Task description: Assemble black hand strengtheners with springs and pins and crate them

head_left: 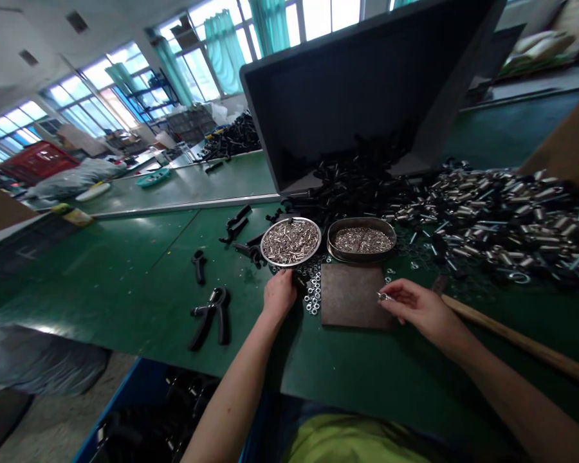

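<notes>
My left hand [280, 294] is closed at the near rim of a round metal dish [291, 242] full of small silver pins; what its fingers hold, if anything, is hidden. Between finger and thumb, my right hand [415, 307] pinches a small shiny metal part [385, 296] over the right edge of a flat steel plate [352, 296]. Silver nuts or washers [313, 297] lie along the plate's left side. Behind the plate stands an oval tin [361, 240] holding many tiny metal pieces.
A wooden-handled hammer [516, 337] lies at the right. Heaps of metal and black parts [516, 218] cover the back right, before a large tipped grey bin [275, 128]. An assembled black clamp [213, 318] lies at the left, above a blue crate [110, 405] of black parts.
</notes>
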Tool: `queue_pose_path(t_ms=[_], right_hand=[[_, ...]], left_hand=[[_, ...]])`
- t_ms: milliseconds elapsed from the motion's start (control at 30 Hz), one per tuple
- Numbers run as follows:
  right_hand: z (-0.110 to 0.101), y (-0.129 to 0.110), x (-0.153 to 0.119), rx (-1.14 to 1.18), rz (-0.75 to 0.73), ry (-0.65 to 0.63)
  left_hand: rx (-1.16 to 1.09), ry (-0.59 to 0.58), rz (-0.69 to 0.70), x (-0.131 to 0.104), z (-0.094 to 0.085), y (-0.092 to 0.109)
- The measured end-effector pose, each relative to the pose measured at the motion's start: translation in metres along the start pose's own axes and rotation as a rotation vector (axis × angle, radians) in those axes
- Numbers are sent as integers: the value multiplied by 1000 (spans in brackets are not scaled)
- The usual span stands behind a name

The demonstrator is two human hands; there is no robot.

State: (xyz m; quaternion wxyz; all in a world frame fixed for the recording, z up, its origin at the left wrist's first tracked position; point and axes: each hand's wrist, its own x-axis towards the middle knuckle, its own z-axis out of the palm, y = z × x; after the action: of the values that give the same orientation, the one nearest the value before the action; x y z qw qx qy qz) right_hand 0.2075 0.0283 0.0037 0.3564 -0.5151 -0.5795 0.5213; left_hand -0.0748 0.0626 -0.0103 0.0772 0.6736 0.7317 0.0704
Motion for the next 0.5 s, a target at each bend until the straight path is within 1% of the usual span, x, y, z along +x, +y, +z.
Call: queue_pose_path(t_ms=[167,233,267,300,333,367,433,467,500], right_hand=[[11,-1,-4,20,-11,-34],[14,-5,-6,63,-10,-52],[15,-8,-8,89,-6,-62],[17,-11,-9,118,-2,-68],[19,-14,-11,150,-1,-70],[21,-17,-12,182,-2,-71],[27,-22,-15,247,-11,-84],[30,-24,-16,275,-17,-102],[33,-25,-17,301,-27,-124]], left_hand=[[-104,-6,44,4,-7,0],[-157,17,75,-1,-12,4],[-238,28,80,-6,-14,8],[-378,24,71,-13,-16,13],[-578,-6,50,-22,-18,19],[-824,-63,16,-32,-19,27],[-1320,-228,-71,-51,-19,44],[-1492,-297,-107,-60,-18,52],[-1608,-337,-130,-68,-17,60]])
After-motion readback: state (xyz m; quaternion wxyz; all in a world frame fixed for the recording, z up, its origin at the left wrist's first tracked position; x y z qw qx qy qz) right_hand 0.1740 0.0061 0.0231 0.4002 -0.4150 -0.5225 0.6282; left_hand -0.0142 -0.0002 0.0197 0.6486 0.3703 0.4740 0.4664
